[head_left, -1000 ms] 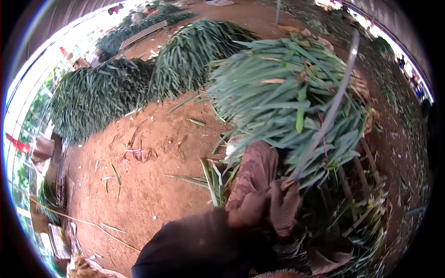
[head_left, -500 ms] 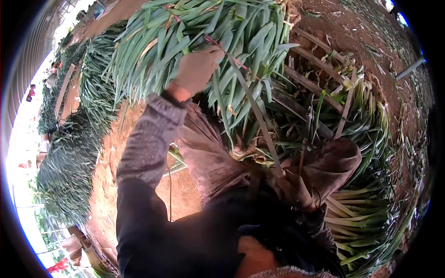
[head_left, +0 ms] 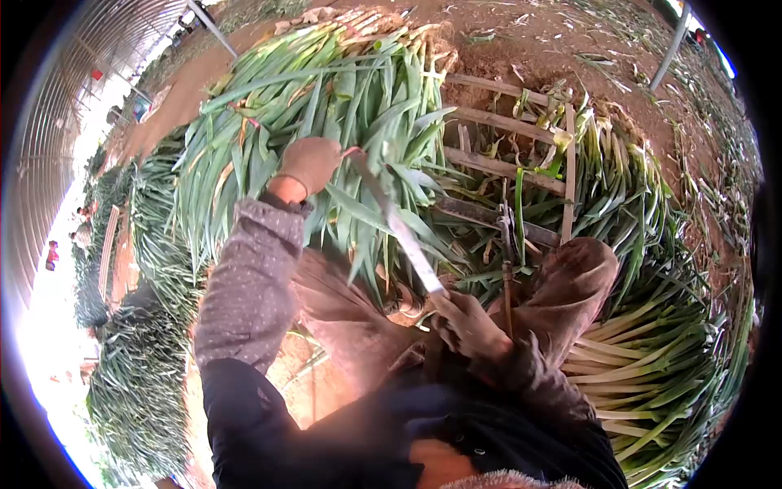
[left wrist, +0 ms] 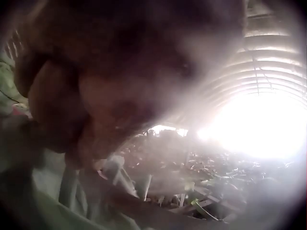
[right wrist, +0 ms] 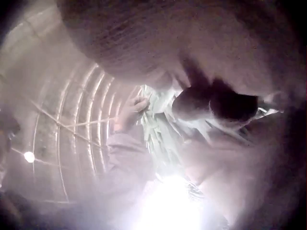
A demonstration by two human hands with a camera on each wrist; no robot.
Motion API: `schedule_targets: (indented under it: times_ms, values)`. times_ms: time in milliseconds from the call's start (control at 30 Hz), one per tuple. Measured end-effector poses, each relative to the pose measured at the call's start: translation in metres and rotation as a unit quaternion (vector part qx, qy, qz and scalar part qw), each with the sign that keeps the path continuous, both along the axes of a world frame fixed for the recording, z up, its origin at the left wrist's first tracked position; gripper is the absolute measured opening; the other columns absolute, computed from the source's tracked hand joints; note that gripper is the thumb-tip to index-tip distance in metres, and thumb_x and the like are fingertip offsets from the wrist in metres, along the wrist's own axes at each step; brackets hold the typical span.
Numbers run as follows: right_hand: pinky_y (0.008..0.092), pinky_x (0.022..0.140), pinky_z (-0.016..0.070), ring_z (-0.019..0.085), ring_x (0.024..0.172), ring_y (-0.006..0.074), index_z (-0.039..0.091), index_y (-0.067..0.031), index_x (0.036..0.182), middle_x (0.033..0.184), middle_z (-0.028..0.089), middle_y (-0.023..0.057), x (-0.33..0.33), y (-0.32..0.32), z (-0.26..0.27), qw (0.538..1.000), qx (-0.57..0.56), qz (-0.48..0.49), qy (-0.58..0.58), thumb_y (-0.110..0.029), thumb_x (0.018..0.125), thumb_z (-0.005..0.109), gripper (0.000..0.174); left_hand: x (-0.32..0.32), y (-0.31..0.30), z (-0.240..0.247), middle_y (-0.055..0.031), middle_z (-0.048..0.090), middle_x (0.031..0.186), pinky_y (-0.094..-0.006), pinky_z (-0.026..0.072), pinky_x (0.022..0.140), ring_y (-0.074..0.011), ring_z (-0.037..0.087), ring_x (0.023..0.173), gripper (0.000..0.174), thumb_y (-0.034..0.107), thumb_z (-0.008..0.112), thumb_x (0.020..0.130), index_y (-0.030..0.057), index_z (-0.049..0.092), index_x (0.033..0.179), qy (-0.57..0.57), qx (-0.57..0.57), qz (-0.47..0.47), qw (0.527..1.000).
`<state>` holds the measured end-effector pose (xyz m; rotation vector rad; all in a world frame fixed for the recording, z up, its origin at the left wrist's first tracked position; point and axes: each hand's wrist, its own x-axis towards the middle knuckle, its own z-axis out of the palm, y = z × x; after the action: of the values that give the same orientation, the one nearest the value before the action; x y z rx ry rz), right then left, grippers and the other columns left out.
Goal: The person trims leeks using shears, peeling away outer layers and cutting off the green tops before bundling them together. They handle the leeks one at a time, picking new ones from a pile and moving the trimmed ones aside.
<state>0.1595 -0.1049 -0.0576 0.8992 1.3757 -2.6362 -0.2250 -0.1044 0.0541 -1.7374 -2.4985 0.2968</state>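
In the head view, my gloved left hand [head_left: 309, 163] has its fingers curled at the red tie [head_left: 352, 151] on a big heap of green onions [head_left: 326, 106]. The left wrist view has this curled hand [left wrist: 91, 105] close up, with leaves [left wrist: 69, 187] under the fingers. Low by my lap, my gloved right hand [head_left: 472, 326] grips the end of a long knife [head_left: 403, 232]. Its narrow blade slants up and left over the leaves, its far end right at the tie. A dark glove [right wrist: 211, 103] with curled fingers fills much of the right wrist view.
A wooden slatted rack [head_left: 505, 126] stands right of the heap. Loose green onions with pale stalks [head_left: 627, 367] lie beside my right knee [head_left: 582, 269]. More green heaps [head_left: 142, 391] line the left side. A metal post [head_left: 672, 53] rises at the far right.
My left hand has moved from my lap up to the leaves at the red tie. The long knife has swung down, and its far end now meets the tie. The view has turned rightward.
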Motion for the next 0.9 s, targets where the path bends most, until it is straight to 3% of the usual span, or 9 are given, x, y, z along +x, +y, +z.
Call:
schedule_targets:
  times_ms: [200,367,433,467,500,600,733,800,900]
  values:
    - [0.0266,0.049,0.0427,0.053,0.056,0.0093,0.055,-0.0037,0.1,0.074,0.056,-0.0007,-0.118,0.015,0.019,0.977,-0.153,-0.038,0.147,-0.039,0.103,0.056,0.035,0.025,-0.047,0.005,-0.0142,0.069,0.083,-0.0458,0.0493,0.07,-0.0347,0.066,0.08,0.024,0.029,0.058,0.089,0.0077,0.069,0.086,-0.15,0.087,0.064,0.983]
    - [0.024,0.053,0.0449,0.057,0.062,0.0096,0.058,-0.0024,0.119,0.082,0.062,0.0002,0.018,0.042,0.025,0.999,-0.046,0.019,0.01,-0.032,0.105,0.053,0.034,-0.006,-0.148,0.077,-0.0035,0.057,0.072,-0.0281,0.0406,0.062,-0.0116,0.051,0.068,0.015,0.017,0.066,0.088,0.0033,0.071,0.09,-0.382,0.229,0.174,0.878]
    - [0.0249,0.051,0.0446,0.056,0.056,0.01,0.06,-0.0017,0.115,0.077,0.062,0.0019,0.078,0.047,0.021,0.999,-0.036,-0.04,0.003,-0.031,0.104,0.054,0.032,-0.017,-0.218,0.128,-0.0018,0.056,0.079,-0.0276,0.0416,0.064,-0.0128,0.051,0.075,0.014,0.009,0.06,0.092,0.0048,0.071,0.084,-0.17,0.318,0.111,0.926]
    - [0.026,0.049,0.0439,0.054,0.052,0.0104,0.062,-0.0014,0.108,0.072,0.062,0.0031,0.1,0.043,0.023,0.994,-0.031,-0.104,0.003,-0.032,0.103,0.055,0.031,-0.026,-0.252,0.151,-0.0029,0.058,0.082,-0.0289,0.043,0.067,-0.0133,0.053,0.076,0.014,0.011,0.059,0.094,0.0044,0.07,0.088,-0.097,0.365,0.102,0.92]
    - [0.0266,0.048,0.0439,0.054,0.052,0.0112,0.062,-0.0009,0.102,0.072,0.062,0.0033,0.107,0.057,0.036,0.998,-0.009,-0.041,0.042,-0.032,0.102,0.057,0.032,-0.048,-0.299,0.177,-0.004,0.059,0.084,-0.0302,0.0443,0.07,-0.0139,0.055,0.078,0.015,0.013,0.057,0.095,0.004,0.069,0.092,-0.021,0.427,0.118,0.896]
    - [0.0241,0.041,0.0375,0.052,0.043,0.012,0.061,0.0019,0.103,0.061,0.059,0.006,0.088,0.071,0.047,0.993,0.06,-0.014,0.096,-0.037,0.103,0.055,0.039,-0.11,-0.452,0.252,-0.0074,0.065,0.091,-0.0341,0.0485,0.078,-0.0156,0.06,0.083,0.022,0.019,0.053,0.1,0.0028,0.067,0.104,0.197,0.643,0.145,0.726]
    - [0.0237,0.045,0.0417,0.054,0.05,0.01,0.059,-0.0002,0.106,0.069,0.062,0.0043,0.014,0.067,0.057,0.98,0.109,-0.047,0.162,-0.035,0.104,0.055,0.035,-0.068,-0.585,0.314,-0.0108,0.073,0.093,-0.0406,0.0521,0.074,-0.0248,0.068,0.085,0.038,0.041,0.057,0.097,0.0067,0.071,0.106,0.496,0.615,0.313,0.528]
    - [0.0248,0.046,0.0435,0.054,0.052,0.0101,0.059,-0.0014,0.106,0.073,0.062,0.0033,-0.008,0.056,0.062,0.98,0.081,-0.03,0.176,-0.03,0.104,0.055,0.028,-0.044,-0.625,0.297,-0.0115,0.073,0.093,-0.0412,0.0527,0.074,-0.0261,0.069,0.085,0.038,0.041,0.057,0.096,0.0069,0.071,0.105,0.548,0.569,0.353,0.5]
    - [0.0243,0.045,0.0435,0.055,0.05,0.0102,0.059,0.0004,0.108,0.073,0.063,0.0044,-0.028,0.036,0.063,0.981,0.069,0.0,0.183,-0.03,0.104,0.055,0.03,-0.02,-0.656,0.173,-0.0125,0.073,0.093,-0.0421,0.0535,0.074,-0.028,0.069,0.086,0.037,0.041,0.057,0.095,0.0071,0.072,0.103,0.459,0.498,0.438,0.591]
